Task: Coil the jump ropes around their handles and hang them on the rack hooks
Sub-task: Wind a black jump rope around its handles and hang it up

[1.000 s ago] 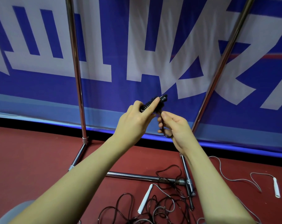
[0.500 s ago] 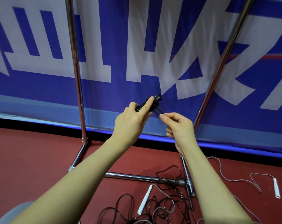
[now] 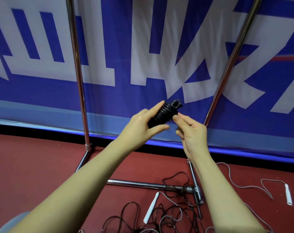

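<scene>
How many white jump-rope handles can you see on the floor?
2: one white handle lies beside the tangled black rope near the bottom centre; the other white handle lies at far right. More may be hidden below the frame.

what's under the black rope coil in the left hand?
The coiled black rope wraps a handle; only its black tip shows. The rest is covered by coils and the left hand.

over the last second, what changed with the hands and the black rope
The right hand, which pinched a loose end of black rope a second ago, has let it go; its fingertips now sit by the coil's end. The black rope is now fully wound around its handles. The left hand kept its grip, with the bundle turned a little. The rack and the ropes on the floor stayed put.
</scene>
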